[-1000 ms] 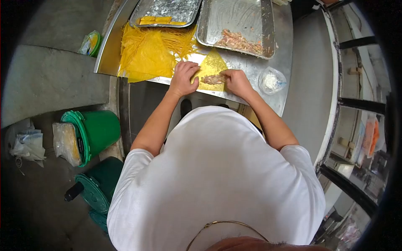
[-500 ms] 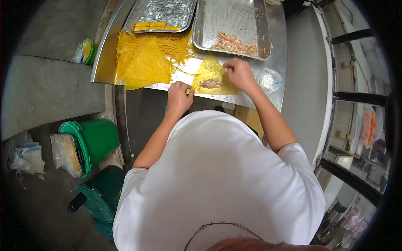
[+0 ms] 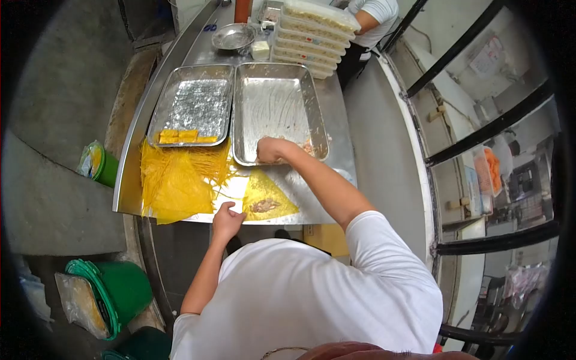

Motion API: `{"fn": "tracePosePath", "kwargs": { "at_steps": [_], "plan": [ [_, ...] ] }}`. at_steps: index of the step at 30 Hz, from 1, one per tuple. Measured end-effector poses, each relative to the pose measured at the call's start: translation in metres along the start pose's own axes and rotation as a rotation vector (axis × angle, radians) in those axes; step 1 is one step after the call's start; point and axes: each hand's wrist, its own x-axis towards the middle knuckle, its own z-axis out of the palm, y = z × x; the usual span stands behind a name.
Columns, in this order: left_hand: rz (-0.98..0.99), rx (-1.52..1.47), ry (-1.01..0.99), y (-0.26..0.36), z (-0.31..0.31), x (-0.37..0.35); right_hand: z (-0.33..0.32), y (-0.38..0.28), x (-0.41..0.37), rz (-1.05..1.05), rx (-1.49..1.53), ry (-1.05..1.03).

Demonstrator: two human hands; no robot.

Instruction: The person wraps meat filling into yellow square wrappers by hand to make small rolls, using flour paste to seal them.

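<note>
A yellow wrapper sheet (image 3: 279, 194) with a strip of minced filling (image 3: 264, 206) on it lies near the table's front edge. My left hand (image 3: 228, 222) is beside the sheet's left corner, thumb and fingers apart, holding nothing I can see. Over the near end of the right metal tray (image 3: 273, 102), my right hand (image 3: 273, 150) has its fingers curled down and closed; what they hold is hidden. Some minced filling (image 3: 308, 147) shows in the tray by my right wrist. A stack of yellow wrappers (image 3: 180, 189) with frayed edges lies left of my left hand.
The left metal tray (image 3: 195, 99) has several yellow rolls (image 3: 178, 136) at its near end. Stacked plastic containers (image 3: 309, 45) stand at the back, close to another person's arm (image 3: 367, 19). Green buckets (image 3: 129, 291) stand on the floor at left.
My right hand has left the wrapper and reached forward into the right tray. My left hand has opened beside the sheet. The view has tilted up, showing more of the table's far end.
</note>
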Motion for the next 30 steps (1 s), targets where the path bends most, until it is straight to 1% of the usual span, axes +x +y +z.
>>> {"fn": "tracePosePath", "kwargs": {
  "at_steps": [1, 2, 3, 5, 7, 8, 9, 11, 16, 18, 19, 21, 22, 24, 25, 26, 27, 28, 29, 30],
  "plan": [
    [0.006, -0.008, 0.004, 0.004, -0.001, 0.000, 0.003, 0.000, 0.004, -0.052, -0.049, -0.038],
    [-0.014, 0.044, -0.025, 0.006, -0.003, 0.000, 0.007, 0.002, 0.007, -0.051, -0.058, -0.037],
    [-0.034, 0.095, -0.054, 0.007, -0.005, 0.001, 0.006, 0.001, 0.004, -0.064, -0.019, 0.000],
    [-0.019, 0.132, -0.038, 0.008, -0.007, -0.001, 0.006, -0.002, -0.004, -0.076, 0.016, 0.039],
    [0.013, 0.227, -0.053, 0.012, -0.008, -0.003, -0.018, -0.024, -0.040, 0.079, 0.253, 0.053],
    [-0.031, 0.179, -0.116, 0.016, -0.011, -0.003, -0.011, -0.023, -0.032, 0.056, 0.221, 0.103],
    [-0.030, 0.175, -0.115, 0.015, -0.009, -0.001, -0.012, -0.027, -0.035, 0.056, 0.217, 0.102],
    [-0.020, 0.082, -0.122, 0.007, -0.005, 0.005, -0.023, -0.039, -0.043, 0.055, 0.184, -0.030],
    [-0.041, 0.016, -0.128, -0.011, -0.002, 0.020, -0.018, -0.031, -0.044, 0.067, 0.110, -0.001],
    [-0.067, -0.006, -0.134, -0.014, -0.002, 0.022, -0.019, -0.026, -0.051, 0.019, 0.018, 0.034],
    [-0.080, -0.041, -0.161, -0.012, -0.005, 0.022, -0.020, -0.025, -0.055, 0.015, 0.018, 0.034],
    [-0.097, -0.073, -0.192, -0.012, -0.005, 0.028, -0.021, -0.021, -0.064, 0.067, 0.130, 0.162],
    [-0.080, -0.068, -0.194, -0.019, -0.001, 0.034, -0.019, -0.016, -0.067, 0.063, 0.137, 0.157],
    [-0.059, -0.054, -0.213, -0.031, 0.002, 0.039, -0.012, -0.005, -0.071, -0.114, 0.422, 0.297],
    [-0.078, 0.016, -0.277, -0.016, -0.008, 0.034, -0.024, -0.015, -0.089, -0.003, 0.584, 0.220],
    [-0.002, 0.075, -0.279, -0.012, -0.010, 0.032, -0.018, -0.009, -0.087, -0.021, 0.678, 0.164],
    [0.054, 0.138, -0.291, -0.006, -0.014, 0.028, -0.017, -0.016, -0.098, -0.025, 0.852, 0.115],
    [-0.012, 0.089, -0.320, -0.010, -0.012, 0.030, -0.003, -0.015, -0.098, -0.074, 0.848, 0.187],
    [-0.042, 0.020, -0.306, -0.009, -0.013, 0.027, 0.014, -0.015, -0.095, -0.080, 1.028, 0.159],
    [-0.034, -0.038, -0.250, -0.006, -0.012, 0.022, 0.008, -0.033, -0.113, -0.067, 0.945, 0.189]
  ]
}}
